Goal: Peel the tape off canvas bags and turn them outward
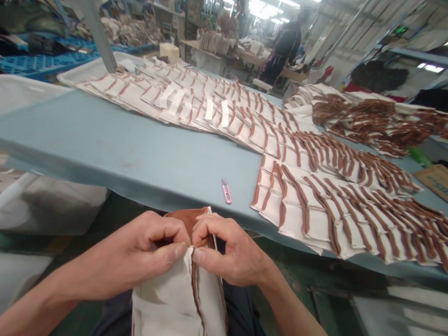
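A cream fabric piece with brown edging (166, 304), sewn like a bag or pouch, hangs over my lap. My left hand (155, 247) pinches its top edge just left of a brown-edged seam. Close beside it, my right hand (230, 250) pinches the same edge on the other side of the seam, fingertips nearly touching the left ones. Brown material shows behind the fingers at the piece's opening. Beyond the hands, pink thread snips (226, 191) lie on the blue-covered table (135, 154).
Overlapping rows of similar cream and brown pieces (300, 201) cover the table's right and far side. A heap of brown-edged pieces (382, 120) sits at the far right, near a cardboard piece (442, 185). White bins (74, 206) stand at left. Two people are in the background.
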A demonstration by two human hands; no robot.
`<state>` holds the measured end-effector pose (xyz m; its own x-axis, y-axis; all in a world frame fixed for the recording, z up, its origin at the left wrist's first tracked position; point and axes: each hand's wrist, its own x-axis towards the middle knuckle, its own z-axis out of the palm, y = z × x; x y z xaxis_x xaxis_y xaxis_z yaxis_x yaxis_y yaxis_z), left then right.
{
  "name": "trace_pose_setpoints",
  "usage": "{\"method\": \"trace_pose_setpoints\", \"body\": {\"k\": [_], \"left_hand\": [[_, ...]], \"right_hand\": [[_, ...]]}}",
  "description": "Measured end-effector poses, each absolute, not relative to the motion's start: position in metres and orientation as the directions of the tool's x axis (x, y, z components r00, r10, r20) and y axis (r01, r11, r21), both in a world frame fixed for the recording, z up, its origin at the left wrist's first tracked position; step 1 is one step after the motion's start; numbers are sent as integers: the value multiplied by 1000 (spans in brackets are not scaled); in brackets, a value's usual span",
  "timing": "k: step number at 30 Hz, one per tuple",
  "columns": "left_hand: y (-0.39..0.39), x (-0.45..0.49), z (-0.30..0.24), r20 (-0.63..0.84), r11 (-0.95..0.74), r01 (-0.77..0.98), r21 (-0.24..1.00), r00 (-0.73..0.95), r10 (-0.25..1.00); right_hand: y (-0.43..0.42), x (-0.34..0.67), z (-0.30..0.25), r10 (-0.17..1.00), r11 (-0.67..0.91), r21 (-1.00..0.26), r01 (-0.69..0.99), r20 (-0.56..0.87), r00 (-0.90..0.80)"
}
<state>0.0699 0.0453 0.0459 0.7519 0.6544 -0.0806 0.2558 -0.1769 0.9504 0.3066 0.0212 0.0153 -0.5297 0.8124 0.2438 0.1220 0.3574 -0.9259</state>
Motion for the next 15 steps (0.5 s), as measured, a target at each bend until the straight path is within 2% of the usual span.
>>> {"method": "trace_pose_setpoints", "body": {"k": [4, 10, 15], "left_hand": [[46, 69, 48, -102, -116, 222, 968, 774, 626], [48, 66, 47, -160, -42, 228, 973, 792, 589], [48, 61, 43, -103, -113, 210, 971, 796, 596]], "right_hand": [[21, 300, 21, 833, 403, -893, 202, 265, -486], [23, 295, 25, 829, 338, -930, 147, 220, -514], [25, 296, 33, 826, 375, -866, 332, 149, -544]]}}
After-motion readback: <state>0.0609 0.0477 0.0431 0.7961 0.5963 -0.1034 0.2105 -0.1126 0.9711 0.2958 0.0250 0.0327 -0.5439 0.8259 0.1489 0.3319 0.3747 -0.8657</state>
